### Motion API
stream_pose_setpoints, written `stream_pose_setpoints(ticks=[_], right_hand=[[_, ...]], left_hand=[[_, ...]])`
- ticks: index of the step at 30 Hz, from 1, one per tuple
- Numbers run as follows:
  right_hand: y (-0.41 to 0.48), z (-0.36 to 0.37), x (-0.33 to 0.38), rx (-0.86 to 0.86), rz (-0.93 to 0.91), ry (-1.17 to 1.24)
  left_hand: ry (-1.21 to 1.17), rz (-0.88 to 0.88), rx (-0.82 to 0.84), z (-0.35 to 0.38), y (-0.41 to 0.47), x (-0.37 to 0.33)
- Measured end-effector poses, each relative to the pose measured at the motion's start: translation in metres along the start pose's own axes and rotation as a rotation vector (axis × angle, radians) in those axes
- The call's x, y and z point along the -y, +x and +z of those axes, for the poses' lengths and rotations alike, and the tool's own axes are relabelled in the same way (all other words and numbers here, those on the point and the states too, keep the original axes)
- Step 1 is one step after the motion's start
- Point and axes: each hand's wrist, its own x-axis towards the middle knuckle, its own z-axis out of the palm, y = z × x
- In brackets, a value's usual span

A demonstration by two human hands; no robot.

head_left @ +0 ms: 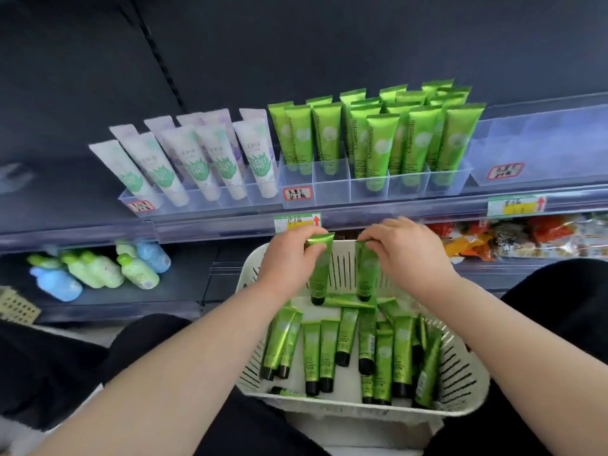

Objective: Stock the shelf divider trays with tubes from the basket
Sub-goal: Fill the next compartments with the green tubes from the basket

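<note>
Upper shelf, left: white tubes [197, 159] printed with a green leaf motif, a few lilac-tinted ones behind, caps down, in close rows leaning left. Red-bordered handwritten labels, three: one [141, 206] below the white tubes, one [297, 193] mid-shelf, one [505, 171] far right. Shelf rail: two green-and-yellow price tags with red arrows, one [297, 222] at centre, one [516, 205] to the right. Lower shelf, left: small green bottles [138, 269] and blue bottles [57, 284], clustered close together. Lower shelf, right: orange and red snack packets [513, 238], blurred. Far left edge: corner of a beige perforated crate [16, 307]. Behind all: dark back panel [296, 44] with a slotted upright [161, 60].
</note>
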Motion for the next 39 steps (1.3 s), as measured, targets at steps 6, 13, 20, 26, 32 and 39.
stream_pose_setpoints(ticks=[6,13,20,26,32,39], right_hand=[[0.036,-0.063,0.007,-0.157,-0.038,-0.041],[0.068,-0.107,0.009,-0.319,-0.066,-0.097],[0.077,-0.101,-0.004,-0.288,-0.056,-0.065],[0.085,-0.100,-0.016,-0.289,-0.051,-0.042],[0.091,-0.101,-0.011,-0.265,-0.085,0.053],[0.106,-0.113,0.017,-0.303,-0.088,0.024]], left_hand=[[-0.070,0.089,-0.231,-0.058,0.043,-0.051],[-0.059,0.119,-0.472,-0.094,0.093,-0.095],[-0.004,0.027,-0.413,-0.075,0.131,-0.091],[0.055,-0.037,-0.312,-0.054,0.152,-0.080],[0.127,-0.042,-0.294,-0.054,0.157,-0.079],[0.194,0.082,-0.342,-0.076,0.131,-0.076]])
